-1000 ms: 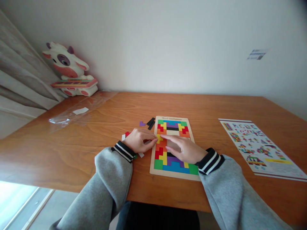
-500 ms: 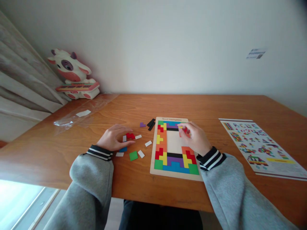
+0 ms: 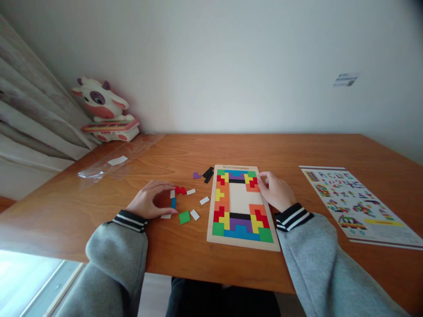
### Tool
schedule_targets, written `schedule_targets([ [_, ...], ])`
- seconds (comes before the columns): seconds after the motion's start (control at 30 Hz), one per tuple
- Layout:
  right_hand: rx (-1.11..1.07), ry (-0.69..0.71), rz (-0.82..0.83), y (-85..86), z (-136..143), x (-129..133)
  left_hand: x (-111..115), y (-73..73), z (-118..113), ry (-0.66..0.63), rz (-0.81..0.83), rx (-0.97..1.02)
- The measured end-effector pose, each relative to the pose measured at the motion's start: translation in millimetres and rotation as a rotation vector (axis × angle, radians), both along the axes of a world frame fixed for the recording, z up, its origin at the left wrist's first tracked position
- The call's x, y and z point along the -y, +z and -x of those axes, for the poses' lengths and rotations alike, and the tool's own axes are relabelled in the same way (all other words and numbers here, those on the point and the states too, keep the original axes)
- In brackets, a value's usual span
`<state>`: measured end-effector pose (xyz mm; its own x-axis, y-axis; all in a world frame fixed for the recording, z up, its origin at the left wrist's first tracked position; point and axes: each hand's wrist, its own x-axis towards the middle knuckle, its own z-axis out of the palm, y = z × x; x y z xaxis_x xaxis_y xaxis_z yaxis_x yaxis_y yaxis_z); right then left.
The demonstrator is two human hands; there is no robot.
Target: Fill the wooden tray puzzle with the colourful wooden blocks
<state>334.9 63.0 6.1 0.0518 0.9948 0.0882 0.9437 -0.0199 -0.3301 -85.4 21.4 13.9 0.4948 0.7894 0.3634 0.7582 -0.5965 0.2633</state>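
Desk (image 3: 231,149): brown, against a pale wall (image 3: 231,66); toy cow (image 3: 102,99) far left, sheet (image 3: 357,202) right.
Bag (image 3: 99,171): clear, near the toy cow, with a white slip (image 3: 118,160).
Board (image 3: 240,198): between the hands; blocks (image 3: 244,236) inside its edges.
Left hand (image 3: 145,201): fingers and thumb apart, beside blue block (image 3: 173,203).
Right hand (image 3: 277,191): at board's right edge; cannot tell its grip.

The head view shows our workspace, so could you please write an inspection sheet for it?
Surface: brown wooden table.
Job's things: puzzle board, middle unfilled; to its left, among others, a blue piece, green piece, purple piece, white strips and black strips.
Clutter: clear plastic bag, left; printed sheet, right.
Hands: left hand spread beside the blue piece, contact unclear; right hand at the board's right edge, grip unclear.
Cables: nothing seen.
Surroundings: cow toy, curtain, pale wall with a label.
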Motion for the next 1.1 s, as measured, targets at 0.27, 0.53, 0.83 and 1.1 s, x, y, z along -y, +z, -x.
schedule_targets([
  [0.27, 0.042, 0.028, -0.038, -3.0, 4.0, 1.1, 9.0, -2.3, -0.4, 0.071, 0.024, 0.03],
  [0.53, 0.027, 0.035, -0.01, -4.7, 2.7, -0.1, 6.0, 0.1, -20.3, 0.025, 0.032, 0.051],
  [0.83, 0.006, 0.043, -0.044, -6.7, 3.7, -0.1, 10.0, 1.8, -33.5, -0.011, 0.043, 0.098],
  [1.1, 0.006, 0.048, -0.011, -4.7, 2.9, 0.1, 9.4, -4.2, -25.4, 0.071, 0.044, 0.14],
])
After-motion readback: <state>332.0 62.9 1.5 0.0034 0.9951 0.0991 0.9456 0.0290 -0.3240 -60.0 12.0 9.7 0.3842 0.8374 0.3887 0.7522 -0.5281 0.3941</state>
